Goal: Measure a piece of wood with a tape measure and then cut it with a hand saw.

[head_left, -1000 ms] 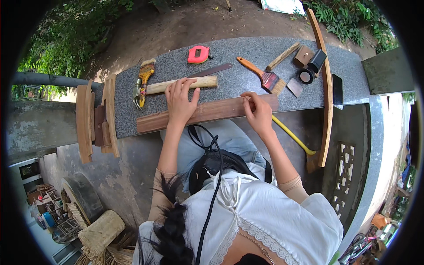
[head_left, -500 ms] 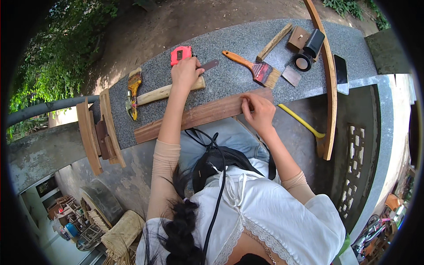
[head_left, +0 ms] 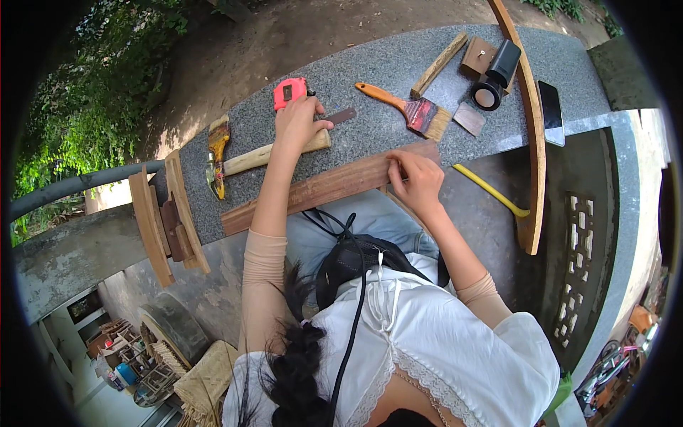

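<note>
A reddish-brown wooden board [head_left: 334,183] lies slantwise along the near edge of the grey stone slab, over my lap. My right hand [head_left: 418,181] grips its far edge toward the right end, fingers curled and thumb tucked in. Over the slab, my left hand [head_left: 299,124] has its fingers closed at one end of a thin dark flat blade [head_left: 343,115]; the held end is hidden. Just beyond those fingers sits a red tape measure [head_left: 289,94]. Below the left hand lies a hammer [head_left: 260,159] with a pale wooden handle, partly covered by my wrist.
On the slab [head_left: 370,64] lie an orange-handled paintbrush [head_left: 420,116], a wood stick [head_left: 439,65], a metal plate [head_left: 469,119], a black cylindrical device [head_left: 504,62] and a phone [head_left: 550,112]. A curved wooden piece [head_left: 531,142] crosses the right side; wooden pieces [head_left: 171,220] hang over the left edge.
The whole view has shifted slightly. My left hand and the blade have moved a little nearer to me and rightward. My right hand keeps its place on the board.
</note>
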A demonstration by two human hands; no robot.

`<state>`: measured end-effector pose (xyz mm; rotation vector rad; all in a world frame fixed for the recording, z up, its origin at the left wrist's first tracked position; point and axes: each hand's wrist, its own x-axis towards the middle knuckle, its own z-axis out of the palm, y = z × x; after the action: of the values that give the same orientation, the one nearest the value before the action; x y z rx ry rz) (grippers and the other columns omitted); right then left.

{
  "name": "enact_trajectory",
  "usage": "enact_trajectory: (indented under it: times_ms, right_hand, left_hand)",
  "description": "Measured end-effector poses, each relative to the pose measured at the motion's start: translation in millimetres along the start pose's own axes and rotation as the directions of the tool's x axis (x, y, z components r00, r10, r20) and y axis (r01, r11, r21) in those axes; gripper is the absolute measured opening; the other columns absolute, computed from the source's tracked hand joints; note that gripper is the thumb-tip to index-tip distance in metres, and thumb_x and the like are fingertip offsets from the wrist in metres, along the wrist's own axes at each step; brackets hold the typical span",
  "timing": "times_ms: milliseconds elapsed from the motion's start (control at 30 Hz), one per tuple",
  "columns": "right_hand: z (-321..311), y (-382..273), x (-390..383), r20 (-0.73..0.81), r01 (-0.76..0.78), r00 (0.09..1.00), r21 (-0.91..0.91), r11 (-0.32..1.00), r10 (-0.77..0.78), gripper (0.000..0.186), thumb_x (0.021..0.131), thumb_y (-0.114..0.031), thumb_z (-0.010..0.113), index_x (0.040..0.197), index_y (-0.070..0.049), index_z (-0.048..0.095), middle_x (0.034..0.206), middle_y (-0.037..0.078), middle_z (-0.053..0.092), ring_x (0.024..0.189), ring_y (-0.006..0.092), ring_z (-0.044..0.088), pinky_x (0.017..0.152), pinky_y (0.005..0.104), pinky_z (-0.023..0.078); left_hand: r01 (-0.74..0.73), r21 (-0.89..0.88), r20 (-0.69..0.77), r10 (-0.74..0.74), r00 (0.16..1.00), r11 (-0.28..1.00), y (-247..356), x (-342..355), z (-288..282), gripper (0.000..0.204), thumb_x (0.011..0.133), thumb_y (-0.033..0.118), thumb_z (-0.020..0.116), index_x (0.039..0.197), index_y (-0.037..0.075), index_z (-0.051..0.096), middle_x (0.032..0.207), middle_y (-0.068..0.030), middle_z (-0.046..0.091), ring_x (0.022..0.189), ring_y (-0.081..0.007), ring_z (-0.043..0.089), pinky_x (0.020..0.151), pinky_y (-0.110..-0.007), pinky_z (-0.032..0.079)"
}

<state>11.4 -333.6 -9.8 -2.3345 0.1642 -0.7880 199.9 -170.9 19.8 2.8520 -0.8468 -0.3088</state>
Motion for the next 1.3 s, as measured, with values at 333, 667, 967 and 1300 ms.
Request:
enact_trajectory:
  times_ms: [333,667,967,1300]
  right_hand:
    - [-0.8,-2.0,-1.2,0.003,0.006,1.0,-0.037,0.999,-0.006,0.01,0.068,-0.01,0.061,0.078,-0.012,0.062,0.067,0.0,0.061,0.056,0.0158,0.057,0.051,0.0279,0.042]
    - [-0.3,-1.6,0.1,-0.028,0.026,0.999,-0.026,0.999,-0.027,0.007,0.071,-0.01,0.061,0.077,-0.011,0.063,0.062,0.002,0.059,0.05,0.017,0.055,0.048,0.0279,0.041]
    - [-1.2,-4.7,0.8,-0.041,0.013,0.999,0.008,1.0,-0.012,0.005,0.073,-0.011,0.059,0.077,-0.01,0.063,0.061,0.003,0.058,0.048,0.0161,0.054,0.047,0.0272,0.04]
    - [-74.0,-12.4,13.9,0.873,-0.895,0.442,0.41,0.177,0.209,0.076,0.083,-0.068,0.014,0.105,-0.006,0.052,0.064,0.0,0.048,0.055,0.0087,0.045,0.054,0.0213,0.038]
  left_hand:
    - [-0.124,-0.025,0.088,0.126,0.988,0.992,4.2,1.1,-5.4,0.025,0.064,0.02,0.073,0.077,0.005,0.058,0.081,-0.0073,0.059,0.078,-0.0244,0.058,0.067,-0.035,0.045]
    - [-0.033,-0.428,0.387,0.216,0.896,0.903,-12.8,7.4,-9.9,0.023,0.073,0.012,0.067,0.08,0.003,0.047,0.072,-0.004,0.056,0.069,-0.0133,0.054,0.064,-0.027,0.041]
    - [-0.015,-0.765,0.191,0.249,0.949,0.644,24.0,-7.1,-70.4,0.018,0.073,0.009,0.066,0.081,0.005,0.051,0.071,-0.0003,0.058,0.074,-0.008,0.056,0.066,-0.024,0.041]
    - [-0.621,-0.459,-0.148,0.634,0.759,0.635,117.5,-96.1,-42.6,0.016,0.062,0.013,0.066,0.072,0.007,0.054,0.068,-0.0059,0.057,0.072,-0.0226,0.057,0.066,-0.03,0.045]
